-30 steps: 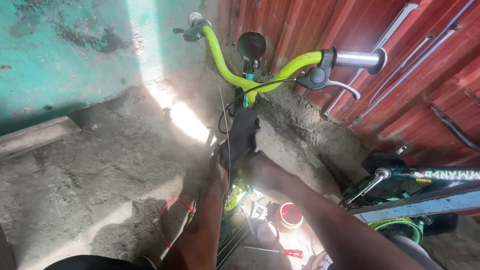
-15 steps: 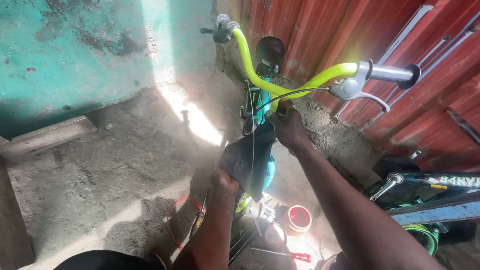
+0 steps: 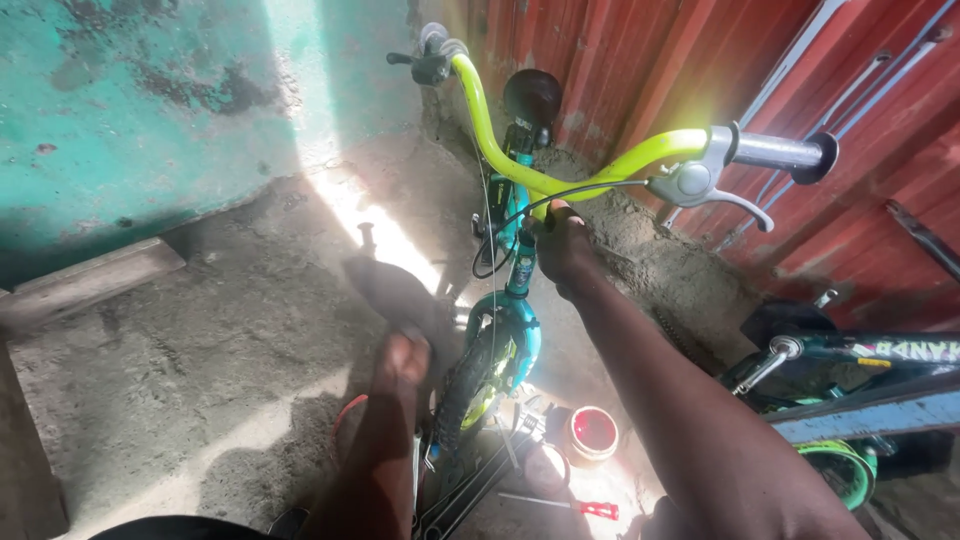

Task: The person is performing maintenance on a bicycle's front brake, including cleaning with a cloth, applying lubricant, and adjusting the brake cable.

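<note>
A small teal bicycle point(image 3: 512, 330) with a yellow-green handlebar point(image 3: 480, 120) stands in front of me. My right hand point(image 3: 562, 245) grips the middle of the handlebar at the stem. My left hand point(image 3: 402, 358) holds a dark saddle point(image 3: 392, 292) lower down, to the left of the frame. The front wheel point(image 3: 462, 395) sits below the teal fork. A brake lever point(image 3: 700, 188) and a grey grip point(image 3: 785, 152) are on the bar's right end.
A red corrugated wall point(image 3: 640, 70) stands behind, a teal wall point(image 3: 130, 110) at left. A red tin point(image 3: 592, 435), a red-handled screwdriver point(image 3: 575, 505) and metal tools lie on the dirt floor. Another bicycle frame point(image 3: 860, 350) is at right. A wooden plank point(image 3: 90, 285) lies left.
My right hand has risen from the frame to the handlebar's middle. My left hand has lifted the saddle up and to the left. The view has shifted so the bicycle sits lower.
</note>
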